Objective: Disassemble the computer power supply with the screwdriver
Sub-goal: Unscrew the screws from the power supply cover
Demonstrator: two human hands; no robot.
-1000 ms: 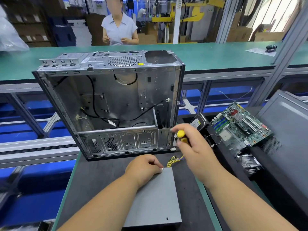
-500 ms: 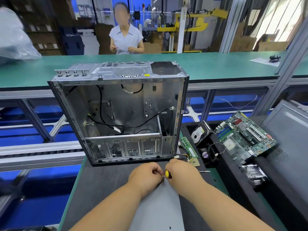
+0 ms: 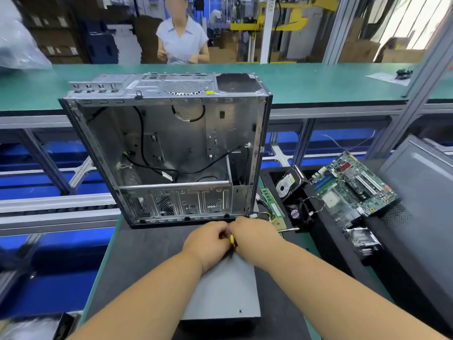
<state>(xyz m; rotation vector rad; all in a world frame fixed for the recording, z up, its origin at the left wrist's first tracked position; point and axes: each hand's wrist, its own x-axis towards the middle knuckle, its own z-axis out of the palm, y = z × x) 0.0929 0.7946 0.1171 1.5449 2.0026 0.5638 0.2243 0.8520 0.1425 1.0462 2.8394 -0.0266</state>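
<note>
Nearest the camera, the grey power supply [image 3: 225, 290] is lying flat on the dark mat [image 3: 147, 253] covering the counter [image 3: 306, 87], its far edge hidden under both hands. The left hand [image 3: 208, 239] is resting on that far edge with fingers curled inward; what its grip is closing on cannot be told. The right hand [image 3: 252, 233] is pressing against the left one, its grip wrapping the yellow-handled screwdriver [image 3: 231, 239], of which only a sliver of handle is showing between the two hands; the tip is hidden.

Just beyond the hands, yellow and black wires [image 3: 266, 215] are emerging near the right thumb. A green memory stick [image 3: 272, 203] is lying beside them at the mat's right edge.

Behind that, the emptied computer case [image 3: 171, 153] is standing on its side, open toward the camera, with black cables trailing inside.

To the right, a black bin [image 3: 326, 244] is holding a hard drive [image 3: 285, 186], a small fan [image 3: 295, 213] and a green motherboard [image 3: 353, 187] leaning over its rim. A grey side panel [image 3: 421, 187] is lying further right.

Across the green counter, a person in a pale shirt [image 3: 182, 40] is standing.
</note>
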